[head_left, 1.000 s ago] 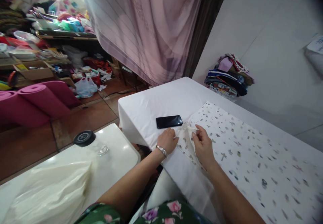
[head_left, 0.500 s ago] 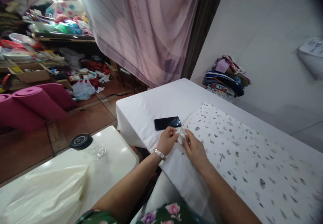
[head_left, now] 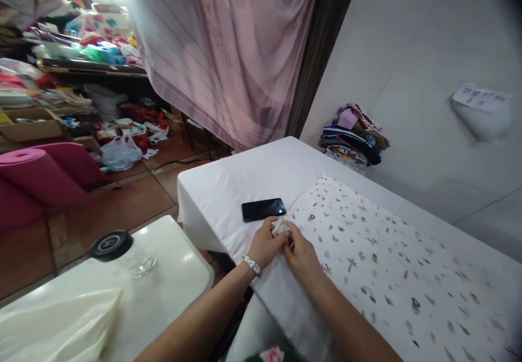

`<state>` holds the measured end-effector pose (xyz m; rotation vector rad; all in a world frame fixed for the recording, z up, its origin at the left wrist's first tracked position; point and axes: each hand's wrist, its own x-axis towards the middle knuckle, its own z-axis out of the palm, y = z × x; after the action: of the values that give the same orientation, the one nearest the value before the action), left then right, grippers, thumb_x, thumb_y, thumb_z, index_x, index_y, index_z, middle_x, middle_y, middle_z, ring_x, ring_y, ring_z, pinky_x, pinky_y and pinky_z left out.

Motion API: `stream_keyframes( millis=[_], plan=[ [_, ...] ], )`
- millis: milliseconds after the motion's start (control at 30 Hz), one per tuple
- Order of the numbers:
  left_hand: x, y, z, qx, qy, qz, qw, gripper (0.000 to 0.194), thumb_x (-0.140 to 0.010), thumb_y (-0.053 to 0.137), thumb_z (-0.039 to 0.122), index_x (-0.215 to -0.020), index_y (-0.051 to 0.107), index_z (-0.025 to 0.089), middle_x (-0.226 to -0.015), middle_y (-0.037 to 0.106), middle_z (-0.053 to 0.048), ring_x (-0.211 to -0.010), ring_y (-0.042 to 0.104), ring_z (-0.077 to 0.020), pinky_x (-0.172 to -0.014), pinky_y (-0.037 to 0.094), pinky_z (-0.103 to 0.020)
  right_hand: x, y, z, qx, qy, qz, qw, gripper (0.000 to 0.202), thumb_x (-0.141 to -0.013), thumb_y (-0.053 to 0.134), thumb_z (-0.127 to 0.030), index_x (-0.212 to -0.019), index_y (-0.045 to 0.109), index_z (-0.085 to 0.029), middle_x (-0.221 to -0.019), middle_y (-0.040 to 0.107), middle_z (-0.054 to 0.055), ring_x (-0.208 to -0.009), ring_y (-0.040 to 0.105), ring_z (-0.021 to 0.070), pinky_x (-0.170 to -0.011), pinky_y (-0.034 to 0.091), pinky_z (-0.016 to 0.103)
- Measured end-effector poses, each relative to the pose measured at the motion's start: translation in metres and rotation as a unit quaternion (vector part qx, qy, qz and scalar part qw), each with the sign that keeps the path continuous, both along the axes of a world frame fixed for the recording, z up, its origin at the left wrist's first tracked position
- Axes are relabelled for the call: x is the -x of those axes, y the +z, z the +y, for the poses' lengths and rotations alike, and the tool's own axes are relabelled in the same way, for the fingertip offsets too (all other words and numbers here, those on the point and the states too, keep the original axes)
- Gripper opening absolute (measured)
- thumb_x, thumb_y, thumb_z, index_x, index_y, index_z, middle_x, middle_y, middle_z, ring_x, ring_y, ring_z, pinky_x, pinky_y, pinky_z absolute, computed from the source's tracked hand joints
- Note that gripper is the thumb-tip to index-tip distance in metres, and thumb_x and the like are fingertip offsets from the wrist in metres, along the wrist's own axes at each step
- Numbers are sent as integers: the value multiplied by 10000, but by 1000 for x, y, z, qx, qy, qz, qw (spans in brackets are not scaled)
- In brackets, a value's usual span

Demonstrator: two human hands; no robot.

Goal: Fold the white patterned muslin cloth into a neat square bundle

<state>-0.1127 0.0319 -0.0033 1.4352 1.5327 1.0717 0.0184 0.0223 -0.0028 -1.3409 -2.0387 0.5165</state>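
My left hand, with a sparkling bracelet on the wrist, is closed in a pinch on a gathered bit of white cloth. Fingers nearly meeting it from the right, my right hand grips the same bunch. The bunch lies at the left edge of a white printed cloth with small grey and yellowish motifs, and seems to be part of it. Just beyond my fingers a black smartphone rests on the white-covered table. The fingertips partly hide the bunched cloth.
At left, a white side table bears a clear jar with a black lid and a cream plastic bag. Folded clothes sit against the wall. A pink curtain hangs behind; rolled pink mats stand left.
My view has shifted, so the table and phone appear lower and further left. My hands have drawn closer together over the bunched cloth, which shows less between the fingers.
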Motion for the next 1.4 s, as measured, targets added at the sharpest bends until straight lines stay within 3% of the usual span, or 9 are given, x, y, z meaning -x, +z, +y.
stream_keyframes(
  millis=[133, 233, 467, 633, 767, 933, 1067, 1267, 1400],
  plan=[
    [3, -7, 4, 13, 0, 23, 1000, 348, -741, 481, 225, -1087, 479, 182, -727, 549, 19, -568, 525, -113, -573, 398, -235, -8, -4, 1, 63, 51, 79, 994, 538, -779, 509, -225, -1292, 348, -223, -963, 665, 25, -761, 626, 157, -683, 515, 289],
    [5, -5, 2, -2, -8, 93, 996, 394, -742, 448, 170, -1135, 456, 180, -824, 597, -19, -625, 566, -132, -629, 424, -257, -26, 0, 15, 64, 47, 81, 994, 373, -798, 488, -264, -1168, 505, -226, -974, 666, 32, -787, 623, 157, -671, 511, 280],
    [-4, 4, -14, -201, -64, 288, 934, 449, -763, 414, 121, -1207, 428, 185, -1024, 596, -78, -927, 546, -210, -791, 434, -343, -92, 13, 106, 66, -103, -49, 991, 265, -789, 436, -298, -927, 644, -207, -901, 678, 28, -799, 612, 177, -721, 469, 297],
    [-11, 1, -16, -281, -133, 298, 903, 401, -763, 420, 109, -1158, 462, 163, -860, 596, -62, -815, 529, -214, -720, 448, -367, -111, 10, 167, 121, -166, -110, 973, 273, -805, 407, -290, -913, 636, -188, -772, 665, 12, -661, 597, 129, -582, 425, 217],
    [-7, -6, -13, -294, -139, 258, 910, 411, -734, 444, 94, -1138, 476, 166, -887, 607, -62, -828, 542, -206, -760, 455, -376, -114, 9, 196, 130, -180, -183, 958, 230, -793, 465, -320, -783, 640, -170, -731, 640, 31, -653, 572, 132, -570, 371, 214],
    [7, -7, -4, -170, -43, 161, 971, 392, -752, 438, 150, -1141, 483, 172, -1054, 603, -77, -953, 566, -196, -826, 461, -348, -117, 3, 204, 114, -174, -266, 941, 162, -761, 531, -294, -779, 617, -158, -872, 614, 62, -766, 544, 152, -618, 328, 223],
    [16, -3, 1, -69, -28, 140, 987, 383, -749, 430, 170, -1123, 512, 183, -965, 633, -45, -877, 601, -184, -759, 484, -322, -136, -4, 194, 102, -183, -298, 931, 164, -812, 434, -218, -809, 592, -174, -887, 603, 43, -802, 528, 139, -635, 318, 218],
    [16, -8, 0, -120, -48, 161, 978, 381, -702, 460, 162, -1070, 556, 190, -987, 633, -66, -909, 588, -212, -806, 478, -356, -202, 1, 169, 108, -276, -331, 896, 235, -828, 379, -237, -811, 595, -146, -877, 601, 108, -803, 545, 208, -606, 355, 266],
    [17, -13, 1, -137, -59, 166, 975, 380, -682, 465, 144, -1045, 569, 194, -998, 636, -56, -917, 592, -206, -819, 483, -342, -212, 4, 172, 89, -261, -329, 903, 321, -850, 346, -295, -922, 623, -150, -998, 608, 119, -918, 554, 223, -757, 405, 304]
  ],
)
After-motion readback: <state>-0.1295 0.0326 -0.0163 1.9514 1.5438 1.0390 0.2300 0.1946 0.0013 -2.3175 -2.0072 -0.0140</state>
